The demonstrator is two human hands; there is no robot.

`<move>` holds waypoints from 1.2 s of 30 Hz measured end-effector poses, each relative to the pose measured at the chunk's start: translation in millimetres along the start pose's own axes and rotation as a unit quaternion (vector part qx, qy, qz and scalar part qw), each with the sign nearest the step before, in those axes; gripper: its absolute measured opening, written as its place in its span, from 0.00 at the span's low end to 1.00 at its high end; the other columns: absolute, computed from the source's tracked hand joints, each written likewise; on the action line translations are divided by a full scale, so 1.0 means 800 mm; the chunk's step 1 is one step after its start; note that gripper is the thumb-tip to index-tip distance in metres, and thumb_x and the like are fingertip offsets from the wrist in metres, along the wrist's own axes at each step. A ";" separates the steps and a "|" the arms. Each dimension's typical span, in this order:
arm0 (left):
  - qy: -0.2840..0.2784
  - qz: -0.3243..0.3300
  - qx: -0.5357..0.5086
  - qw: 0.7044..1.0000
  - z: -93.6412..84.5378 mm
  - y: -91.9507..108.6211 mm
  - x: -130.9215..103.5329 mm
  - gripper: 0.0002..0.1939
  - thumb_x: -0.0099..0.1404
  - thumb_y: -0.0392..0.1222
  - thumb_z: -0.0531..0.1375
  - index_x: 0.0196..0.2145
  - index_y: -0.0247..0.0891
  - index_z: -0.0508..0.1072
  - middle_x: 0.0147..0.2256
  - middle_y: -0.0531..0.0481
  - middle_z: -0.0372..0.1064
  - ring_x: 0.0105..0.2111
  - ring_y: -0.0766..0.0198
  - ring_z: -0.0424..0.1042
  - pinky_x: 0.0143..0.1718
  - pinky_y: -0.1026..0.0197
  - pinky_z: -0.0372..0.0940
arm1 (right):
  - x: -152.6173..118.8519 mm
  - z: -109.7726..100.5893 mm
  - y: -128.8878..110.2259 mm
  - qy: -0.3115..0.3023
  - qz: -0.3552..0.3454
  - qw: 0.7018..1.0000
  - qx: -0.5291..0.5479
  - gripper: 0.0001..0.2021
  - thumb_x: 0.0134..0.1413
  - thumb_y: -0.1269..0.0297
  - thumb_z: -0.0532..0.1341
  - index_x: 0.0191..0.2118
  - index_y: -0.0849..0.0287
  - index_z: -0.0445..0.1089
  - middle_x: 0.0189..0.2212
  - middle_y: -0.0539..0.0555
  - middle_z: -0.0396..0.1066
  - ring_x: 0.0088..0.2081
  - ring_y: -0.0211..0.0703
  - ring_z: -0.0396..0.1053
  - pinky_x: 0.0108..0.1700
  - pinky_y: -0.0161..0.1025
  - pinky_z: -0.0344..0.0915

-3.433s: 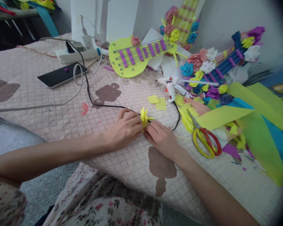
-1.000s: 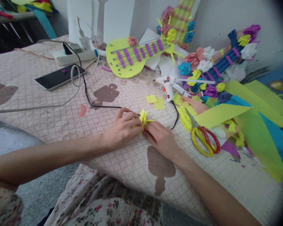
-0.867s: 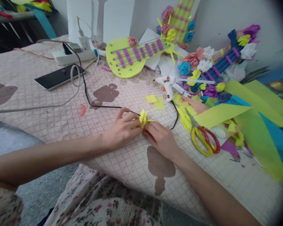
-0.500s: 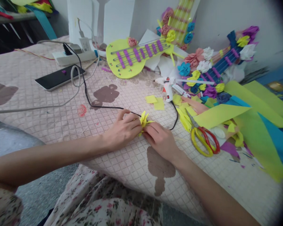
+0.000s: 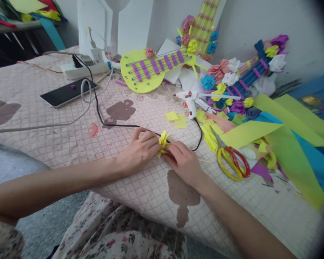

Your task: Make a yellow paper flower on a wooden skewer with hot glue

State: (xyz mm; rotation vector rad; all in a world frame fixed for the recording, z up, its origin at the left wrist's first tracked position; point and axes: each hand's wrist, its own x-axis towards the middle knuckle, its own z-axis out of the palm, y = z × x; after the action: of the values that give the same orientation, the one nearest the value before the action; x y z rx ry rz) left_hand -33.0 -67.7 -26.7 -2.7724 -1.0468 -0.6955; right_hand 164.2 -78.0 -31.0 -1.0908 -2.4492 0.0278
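Surface: a pale quilted cloth (image 5: pixel 70 151) with brown shapes covers the table, its near edge hanging above a grey speckled floor (image 5: pixel 56 212).
Room: white cut boards (image 5: pixel 135 27) lean against a plain grey wall (image 5: pixel 245 25); a power strip (image 5: pixel 78 71) lies at the far left, behind a dark flat device (image 5: pixel 64 92).
Back of table: a yellow paper guitar (image 5: pixel 140 82) with purple bars, and a blue one (image 5: pixel 251 77) trimmed with paper roses farther right.
Right side: a white glue gun (image 5: pixel 190 102) stands near yellow paper squares (image 5: pixel 180 121); scissors (image 5: pixel 227 150) with red and yellow handles lie beside loose coloured sheets (image 5: pixel 251 133).
Since half a second ago: the petal that reached over the right fingertips now sits shorter and folded in; the guitars appear slightly lower in view.
Left hand: curled low over the cloth, its fingertips (image 5: pixel 157 146) closed against the flower's left side; this is the left hand (image 5: pixel 139 153).
Right hand: the right hand (image 5: pixel 185 162) is bent inward, thumb and forefinger pinched at the flower's lower right.
Yellow paper flower: the yellow paper flower (image 5: pixel 163 139) lies between both sets of fingertips, petals up, just in front of the black cord (image 5: pixel 116 125).
Hidden part: its base seems covered by the fingers.
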 end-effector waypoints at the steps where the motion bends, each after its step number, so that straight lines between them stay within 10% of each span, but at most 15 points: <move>1: -0.003 0.000 0.001 1.000 0.000 0.000 0.000 0.08 0.69 0.35 0.50 0.35 0.36 0.68 0.35 0.49 0.68 0.41 0.60 0.63 0.50 0.49 0.50 | -0.001 0.001 0.000 0.003 0.004 1.000 -0.002 0.08 0.61 0.65 0.53 0.35 0.61 0.67 0.34 0.56 0.68 0.38 0.43 0.66 0.38 0.40 0.66; 17: -0.005 -0.026 -0.061 0.998 -0.002 0.001 0.001 0.10 0.69 0.37 0.50 0.34 0.37 0.70 0.33 0.49 0.68 0.38 0.61 0.62 0.46 0.51 0.51 | 0.000 -0.003 0.001 0.034 -0.010 0.999 -0.010 0.08 0.60 0.67 0.53 0.35 0.60 0.67 0.33 0.56 0.69 0.38 0.44 0.64 0.41 0.41 0.64; 36: 0.024 -0.051 -0.091 0.994 -0.006 0.004 0.003 0.07 0.67 0.38 0.54 0.32 0.38 0.70 0.31 0.52 0.69 0.37 0.62 0.63 0.45 0.53 0.51 | -0.004 0.002 -0.037 0.020 0.133 0.991 0.026 0.07 0.56 0.66 0.57 0.28 0.58 0.68 0.24 0.50 0.69 0.27 0.38 0.67 0.30 0.35 0.59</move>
State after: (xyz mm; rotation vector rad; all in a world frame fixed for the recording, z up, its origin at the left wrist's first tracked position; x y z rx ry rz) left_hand -31.3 -69.9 -21.5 -2.8517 -1.1793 -0.9111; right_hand 145.2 -100.3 -27.7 -1.3738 -2.2388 0.1505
